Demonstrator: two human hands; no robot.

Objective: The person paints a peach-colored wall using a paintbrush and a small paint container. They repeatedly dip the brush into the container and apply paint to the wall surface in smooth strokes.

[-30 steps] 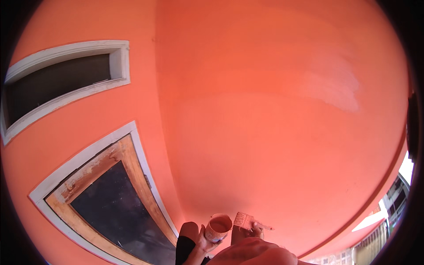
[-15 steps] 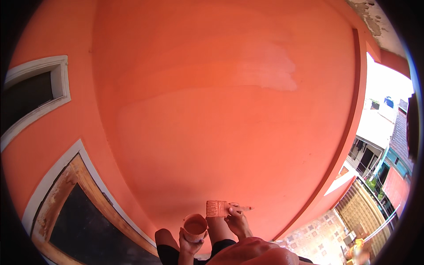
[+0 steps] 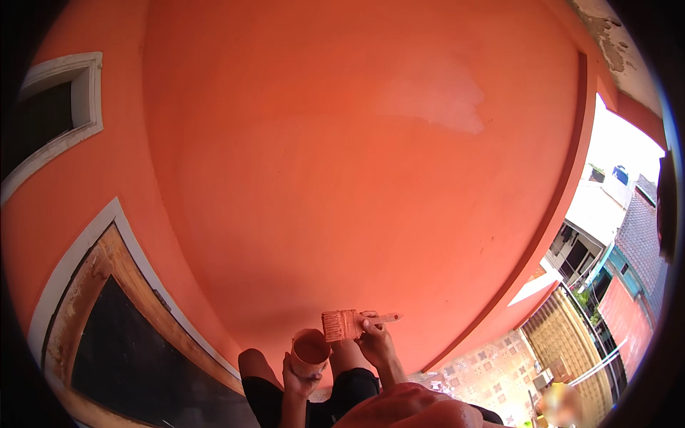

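Observation:
My left hand (image 3: 302,383) is closed around a small round tub (image 3: 310,365) with orange paint inside, held at the lower middle with its mouth facing up. In my right hand (image 3: 377,344) is a wide paintbrush (image 3: 344,325), gripped near the base of its handle. Its paint-coated bristles point left, and their lower edge is beside the tub's upper right rim; whether they touch it I cannot tell. Ahead rises an orange wall (image 3: 342,192), with a glossy wet-looking patch (image 3: 446,103) high up to the right.
On the left are a wooden-framed door (image 3: 143,285) with a dark panel and a white-framed window (image 3: 89,93). Far below right lie a patterned tile floor (image 3: 492,364), a ribbed gate (image 3: 564,328) and a blurred person (image 3: 562,405). Rooftops (image 3: 638,221) stand beyond.
The view has tilted and turned a little. My right hand and the brush have shifted slightly left and up, so the bristles are now nearer the tub. Both hands keep their holds.

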